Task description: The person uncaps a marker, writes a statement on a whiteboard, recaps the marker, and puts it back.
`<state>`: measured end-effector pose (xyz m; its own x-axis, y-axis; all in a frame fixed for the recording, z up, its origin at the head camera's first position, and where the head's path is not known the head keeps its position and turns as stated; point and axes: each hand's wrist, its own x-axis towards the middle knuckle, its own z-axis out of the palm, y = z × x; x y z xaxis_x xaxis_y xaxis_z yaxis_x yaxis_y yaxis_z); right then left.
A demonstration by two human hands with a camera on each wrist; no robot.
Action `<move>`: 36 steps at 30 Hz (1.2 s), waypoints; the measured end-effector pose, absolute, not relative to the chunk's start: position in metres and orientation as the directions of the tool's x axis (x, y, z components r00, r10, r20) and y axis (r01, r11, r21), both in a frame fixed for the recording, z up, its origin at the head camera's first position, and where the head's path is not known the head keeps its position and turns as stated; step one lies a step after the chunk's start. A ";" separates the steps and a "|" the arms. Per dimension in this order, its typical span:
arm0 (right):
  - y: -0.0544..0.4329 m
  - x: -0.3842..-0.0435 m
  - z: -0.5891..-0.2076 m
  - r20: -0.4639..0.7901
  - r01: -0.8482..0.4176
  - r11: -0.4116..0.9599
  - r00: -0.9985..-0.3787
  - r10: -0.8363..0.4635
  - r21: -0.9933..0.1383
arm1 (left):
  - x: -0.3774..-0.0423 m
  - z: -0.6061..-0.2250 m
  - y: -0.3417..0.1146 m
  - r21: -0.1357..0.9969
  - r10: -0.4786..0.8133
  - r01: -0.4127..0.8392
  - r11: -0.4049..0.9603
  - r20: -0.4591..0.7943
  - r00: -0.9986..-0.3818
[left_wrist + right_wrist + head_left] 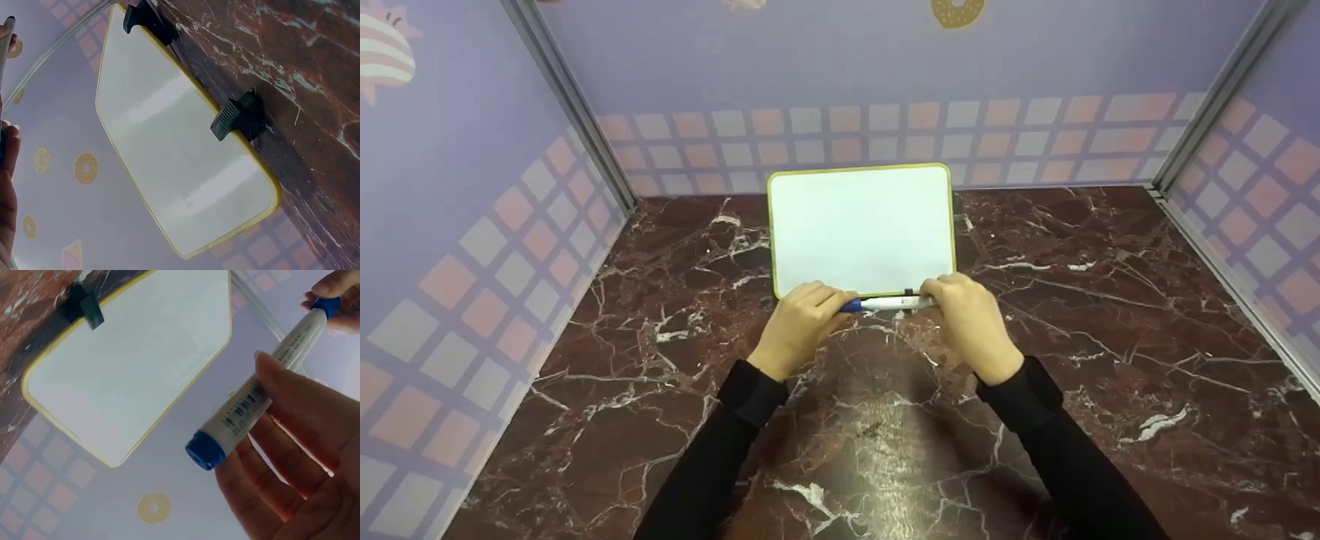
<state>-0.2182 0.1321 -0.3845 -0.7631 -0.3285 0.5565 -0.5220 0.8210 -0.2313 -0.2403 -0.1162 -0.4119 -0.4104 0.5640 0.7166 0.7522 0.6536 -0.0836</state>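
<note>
A white marker [894, 303] with a blue cap [851, 306] lies level between both hands, just in front of the whiteboard's lower edge. My left hand [801, 321] pinches the cap end with thumb and fingers. The barrel's other end is held between thumb and fingers of my right hand [298, 444]; its blue end plug [205, 451] sticks out past the fingers in the right wrist view. Behind the hands stands the yellow-rimmed whiteboard [862, 232], its surface unmarked. At the left wrist view's left edge only part of the left hand [8, 191] shows.
Black clips [239, 119] hold the whiteboard's lower edge on the dark red marbled table [622, 420]. A purple patterned wall [870, 67] rises behind it, with further panels at left [442, 225] and right [1260, 165].
</note>
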 end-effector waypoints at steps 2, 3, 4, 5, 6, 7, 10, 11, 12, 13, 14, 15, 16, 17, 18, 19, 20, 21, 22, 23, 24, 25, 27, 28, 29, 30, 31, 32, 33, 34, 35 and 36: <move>0.137 -0.221 -0.383 0.556 -0.503 0.827 -0.775 -0.302 -0.252 | -0.242 -0.412 -0.117 -0.062 0.552 0.748 0.661 0.716 -0.428; 0.140 -0.222 -0.382 0.555 -0.492 0.831 -0.780 -0.288 -0.261 | -0.243 -0.412 -0.118 -0.054 0.547 0.743 0.667 0.713 -0.439; 0.143 -0.223 -0.381 0.553 -0.481 0.833 -0.787 -0.273 -0.273 | -0.244 -0.412 -0.119 -0.047 0.542 0.735 0.676 0.707 -0.454; 0.145 -0.224 -0.380 0.552 -0.469 0.837 -0.793 -0.258 -0.283 | -0.246 -0.412 -0.121 -0.035 0.533 0.722 0.691 0.699 -0.476; 0.148 -0.226 -0.379 0.551 -0.458 0.841 -0.798 -0.246 -0.288 | -0.248 -0.412 -0.123 -0.014 0.515 0.703 0.711 0.691 -0.507; 0.151 -0.227 -0.379 0.547 -0.447 0.845 -0.804 -0.235 -0.293 | -0.251 -0.412 -0.126 0.012 0.489 0.674 0.738 0.679 -0.547; 0.157 -0.228 -0.377 0.532 -0.421 0.853 -0.820 -0.212 -0.308 | -0.259 -0.411 -0.139 0.142 0.348 0.539 0.830 0.623 -0.701; 0.159 -0.229 -0.376 0.527 -0.414 0.855 -0.824 -0.206 -0.313 | -0.261 -0.411 -0.145 0.200 0.281 0.479 0.855 0.597 -0.751; 0.160 -0.229 -0.375 0.524 -0.409 0.856 -0.827 -0.202 -0.316 | -0.263 -0.411 -0.151 0.252 0.214 0.416 0.874 0.568 -0.795; 0.162 -0.230 -0.375 0.522 -0.406 0.856 -0.830 -0.199 -0.319 | -0.264 -0.411 -0.158 0.289 0.154 0.354 0.890 0.538 -0.828; 0.163 -0.230 -0.374 0.520 -0.403 0.857 -0.831 -0.196 -0.322 | -0.266 -0.411 -0.164 0.321 0.099 0.297 0.899 0.513 -0.853; 0.163 -0.230 -0.374 0.518 -0.400 0.857 -0.833 -0.193 -0.325 | -0.267 -0.412 -0.170 0.336 0.054 0.246 0.909 0.490 -0.870; 0.164 -0.230 -0.374 0.518 -0.399 0.857 -0.834 -0.191 -0.326 | -0.268 -0.413 -0.176 0.338 0.018 0.200 0.920 0.472 -0.881; 0.164 -0.231 -0.374 0.519 -0.398 0.858 -0.834 -0.189 -0.326 | -0.269 -0.415 -0.182 0.332 -0.013 0.157 0.930 0.457 -0.890; 0.164 -0.231 -0.373 0.520 -0.397 0.858 -0.833 -0.188 -0.326 | -0.270 -0.416 -0.187 0.322 -0.039 0.118 0.939 0.445 -0.895; 0.165 -0.231 -0.374 0.522 -0.397 0.859 -0.832 -0.187 -0.324 | -0.272 -0.418 -0.192 0.314 -0.064 0.085 0.946 0.435 -0.898; 0.164 -0.231 -0.374 0.522 -0.398 0.859 -0.832 -0.188 -0.324 | -0.273 -0.420 -0.197 0.309 -0.089 0.052 0.950 0.424 -0.901; 0.164 -0.232 -0.374 0.522 -0.399 0.859 -0.831 -0.190 -0.322 | -0.274 -0.422 -0.201 0.305 -0.112 0.021 0.952 0.411 -0.905; 0.164 -0.232 -0.374 0.522 -0.401 0.858 -0.831 -0.192 -0.321 | -0.275 -0.425 -0.205 0.309 -0.135 -0.007 0.951 0.395 -0.909; 0.164 -0.232 -0.375 0.523 -0.403 0.858 -0.830 -0.195 -0.320 | -0.276 -0.427 -0.209 0.315 -0.158 -0.034 0.949 0.377 -0.913; 0.163 -0.232 -0.375 0.523 -0.405 0.857 -0.829 -0.198 -0.318 | -0.277 -0.429 -0.212 0.315 -0.178 -0.060 0.947 0.359 -0.916; 0.163 -0.231 -0.375 0.524 -0.407 0.856 -0.828 -0.200 -0.317 | -0.278 -0.432 -0.215 0.315 -0.194 -0.084 0.945 0.339 -0.920; 0.163 -0.231 -0.376 0.522 -0.410 0.855 -0.828 -0.203 -0.317 | -0.281 -0.436 -0.219 0.307 -0.220 -0.124 0.944 0.302 -0.928; 0.163 -0.231 -0.376 0.521 -0.411 0.855 -0.828 -0.205 -0.317 | -0.282 -0.437 -0.221 0.302 -0.229 -0.141 0.943 0.282 -0.932; 0.163 -0.231 -0.376 0.520 -0.410 0.855 -0.829 -0.205 -0.316 | -0.283 -0.439 -0.222 0.296 -0.237 -0.154 0.943 0.266 -0.934; 0.162 -0.231 -0.377 0.518 -0.410 0.856 -0.830 -0.206 -0.315 | -0.284 -0.440 -0.223 0.292 -0.243 -0.166 0.942 0.253 -0.936; 0.162 -0.231 -0.377 0.516 -0.409 0.857 -0.831 -0.207 -0.313 | -0.284 -0.441 -0.223 0.291 -0.248 -0.174 0.941 0.240 -0.939; 0.162 -0.231 -0.377 0.514 -0.407 0.859 -0.832 -0.208 -0.312 | -0.285 -0.441 -0.224 0.288 -0.251 -0.181 0.940 0.228 -0.941; 0.162 -0.231 -0.377 0.514 -0.407 0.859 -0.832 -0.209 -0.310 | -0.286 -0.441 -0.225 0.285 -0.254 -0.188 0.940 0.213 -0.944; 0.162 -0.231 -0.377 0.513 -0.406 0.861 -0.832 -0.209 -0.308 | -0.286 -0.441 -0.225 0.284 -0.256 -0.196 0.939 0.194 -0.947; 0.163 -0.231 -0.377 0.512 -0.406 0.861 -0.833 -0.210 -0.306 | -0.286 -0.441 -0.225 0.280 -0.256 -0.201 0.939 0.176 -0.950; 0.163 -0.231 -0.377 0.512 -0.406 0.861 -0.833 -0.211 -0.306 | -0.286 -0.441 -0.226 0.273 -0.256 -0.207 0.939 0.156 -0.954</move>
<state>-0.2311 0.1627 -0.3769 -0.8326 -0.2108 0.5122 -0.4063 0.8610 -0.3060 -0.2864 -0.2256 -0.4410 -0.9541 -0.2556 0.1560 -0.2070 0.9394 0.2732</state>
